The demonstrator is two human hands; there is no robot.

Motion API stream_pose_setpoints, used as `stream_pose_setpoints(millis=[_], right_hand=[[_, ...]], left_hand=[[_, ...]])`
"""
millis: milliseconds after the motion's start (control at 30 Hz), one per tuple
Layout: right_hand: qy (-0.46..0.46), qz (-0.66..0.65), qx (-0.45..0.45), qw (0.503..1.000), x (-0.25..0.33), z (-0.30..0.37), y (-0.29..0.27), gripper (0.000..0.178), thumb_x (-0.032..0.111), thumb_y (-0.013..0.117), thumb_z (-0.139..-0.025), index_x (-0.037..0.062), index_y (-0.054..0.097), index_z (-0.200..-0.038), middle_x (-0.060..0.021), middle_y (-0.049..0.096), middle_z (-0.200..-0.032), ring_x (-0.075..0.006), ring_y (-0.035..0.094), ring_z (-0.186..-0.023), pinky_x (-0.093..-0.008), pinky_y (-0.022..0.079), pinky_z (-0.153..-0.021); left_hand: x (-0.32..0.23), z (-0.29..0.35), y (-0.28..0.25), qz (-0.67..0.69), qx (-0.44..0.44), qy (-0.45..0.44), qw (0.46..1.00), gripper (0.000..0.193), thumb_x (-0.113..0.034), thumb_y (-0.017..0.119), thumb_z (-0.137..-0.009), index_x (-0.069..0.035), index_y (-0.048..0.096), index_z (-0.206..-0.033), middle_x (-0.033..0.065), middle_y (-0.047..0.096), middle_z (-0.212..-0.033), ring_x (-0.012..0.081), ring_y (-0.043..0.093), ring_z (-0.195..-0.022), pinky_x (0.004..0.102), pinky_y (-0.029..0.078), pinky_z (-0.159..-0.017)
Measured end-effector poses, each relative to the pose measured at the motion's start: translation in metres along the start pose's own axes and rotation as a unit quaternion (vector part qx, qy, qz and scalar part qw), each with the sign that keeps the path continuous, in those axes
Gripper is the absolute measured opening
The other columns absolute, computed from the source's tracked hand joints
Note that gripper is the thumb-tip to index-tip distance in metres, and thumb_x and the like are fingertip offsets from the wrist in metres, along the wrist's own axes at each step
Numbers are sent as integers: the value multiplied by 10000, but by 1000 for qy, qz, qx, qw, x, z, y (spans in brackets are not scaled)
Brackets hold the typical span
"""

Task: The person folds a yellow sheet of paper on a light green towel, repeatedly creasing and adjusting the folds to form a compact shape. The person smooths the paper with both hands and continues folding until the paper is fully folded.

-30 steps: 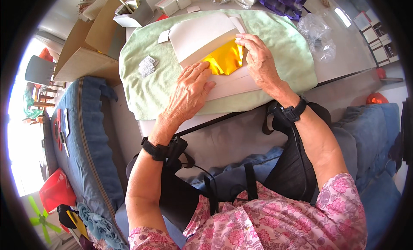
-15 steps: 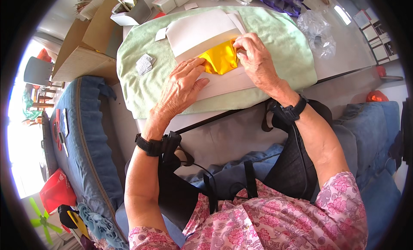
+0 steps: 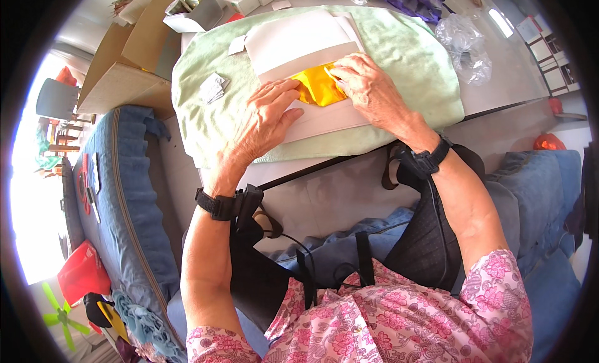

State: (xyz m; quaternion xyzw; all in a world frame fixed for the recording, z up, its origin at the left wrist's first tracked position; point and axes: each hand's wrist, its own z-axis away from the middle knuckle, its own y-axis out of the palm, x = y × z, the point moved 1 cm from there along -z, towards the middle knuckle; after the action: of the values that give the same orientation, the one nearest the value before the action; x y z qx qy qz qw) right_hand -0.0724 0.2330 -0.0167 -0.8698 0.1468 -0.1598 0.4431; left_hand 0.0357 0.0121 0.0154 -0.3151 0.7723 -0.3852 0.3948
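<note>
A shiny yellow piece of satin cloth [image 3: 321, 88] lies on white sheets [image 3: 298, 41], partly beneath the lower edge of the upper sheet. My left hand [image 3: 265, 113] rests flat at the cloth's left side, with its fingers stretched over the edge and the thumb apart. At the right side, my right hand [image 3: 368, 88] pinches the cloth between thumb and fingers. Its fingertips are partly hidden. Under everything is a pale green towel [image 3: 418, 63] on the table.
Small white paper pieces [image 3: 213, 88] lie on the towel's left. A cardboard box [image 3: 128, 69] and a grey container [image 3: 193, 14] stand at the far left. A clear plastic bag [image 3: 463, 48] and purple plastic [image 3: 415, 2] are at the far right. Blue-covered seating [image 3: 140, 207] is at the left.
My right hand has shifted slightly left and down along the cloth's right side, its fingers drawn in closer. The left hand stays almost in place. The whole view has shifted slightly.
</note>
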Motion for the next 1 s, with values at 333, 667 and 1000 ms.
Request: stream_pose_setpoints(millis=[333, 667, 1000], right_hand=[[19, 13, 25, 999, 4, -1, -4, 213, 8, 593, -850, 15, 657, -1053, -104, 639, -1122, -290, 575, -1088, -375, 500, -962], [23, 8, 13, 1000, 5, -2, -5, 233, 48, 570, -896, 49, 697, -1091, -97, 642, -1115, -277, 589, -1061, -378, 506, -951], [30, -59, 26, 997, -10, -18, -8, 160, 22, 671, -833, 74, 756, -958, -94, 651, -974, -276, 615, -983, -385, 517, -876]], left_hand=[[-1, -2, 4, -18, -8, 10, 1000, 284, -50, 714, -847, 26, 661, -1115, 168, 655, -1246, 351, 597, -1195, 417, 479, -1029], [1, -1, 10, -59, -21, 36, 997, 297, -50, 704, -859, 39, 659, -1139, 170, 650, -1224, 347, 591, -1171, 419, 479, -1014], [18, -11, 21, -10, -77, 2, 997, 148, 61, 724, -795, 20, 737, -936, 115, 661, -960, 295, 607, -940, 360, 529, -831]])
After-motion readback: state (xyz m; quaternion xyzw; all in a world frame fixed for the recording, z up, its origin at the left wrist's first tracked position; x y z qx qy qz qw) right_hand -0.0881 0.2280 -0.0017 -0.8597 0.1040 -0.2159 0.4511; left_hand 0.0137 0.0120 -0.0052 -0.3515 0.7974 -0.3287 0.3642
